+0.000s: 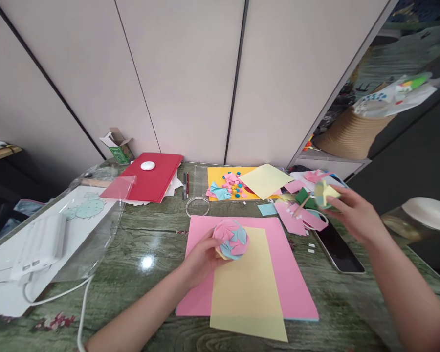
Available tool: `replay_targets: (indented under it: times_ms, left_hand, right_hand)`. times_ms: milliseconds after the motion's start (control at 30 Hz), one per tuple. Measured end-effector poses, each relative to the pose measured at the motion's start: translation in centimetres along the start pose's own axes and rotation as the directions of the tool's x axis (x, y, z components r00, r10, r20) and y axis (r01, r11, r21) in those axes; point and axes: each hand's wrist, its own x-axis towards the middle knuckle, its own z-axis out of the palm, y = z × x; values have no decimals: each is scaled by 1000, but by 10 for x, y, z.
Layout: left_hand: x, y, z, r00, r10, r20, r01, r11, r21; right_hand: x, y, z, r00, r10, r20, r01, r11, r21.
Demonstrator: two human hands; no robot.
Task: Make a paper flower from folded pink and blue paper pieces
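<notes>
My left hand point(203, 256) is closed around the lower left side of a folded-paper ball point(231, 238) in pink and light blue, with a little yellow at its underside. The ball is over a yellow paper sheet point(247, 288), which lies on larger pink sheets point(293, 283). Off to the right, my right hand point(354, 210) pinches a small pale-yellow and greenish piece point(324, 193) that looks like folded paper; its exact form is blurred. Below that hand are pink paper pieces point(293, 220) and a dark phone point(340, 249).
Small folded pieces and coloured bits point(234, 186) lie on an orange sheet point(249, 171). A red folder point(150, 177) carries a white oval object point(147, 165). On the left, a white power bank point(46, 239) trails a cable point(82, 308). A white-lidded container point(429, 215) stands at right.
</notes>
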Motion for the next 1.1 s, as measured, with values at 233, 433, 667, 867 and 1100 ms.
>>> replay_targets:
  times_ms: [233,433,667,867,1100]
  left_hand:
    - [-2,-2,6,998,66,-17,-64,995,72]
    - [-1,-1,5,991,131,-25,-128,989,79]
    - [5,5,-4,979,150,-140,-150,989,9]
    - [8,8,-14,962,85,-258,-119,986,-116]
    - [5,5,-8,967,172,-187,-172,985,14]
  right_hand:
    - [-67,-78,52,697,-100,710,-604,451,657]
    - [-90,-106,85,597,-246,764,-635,437,637]
    - [-87,-109,88,699,-208,685,-502,539,676]
    - [-79,-102,92,759,-162,630,-473,527,706]
    - [-90,-115,84,799,-164,578,-328,686,649]
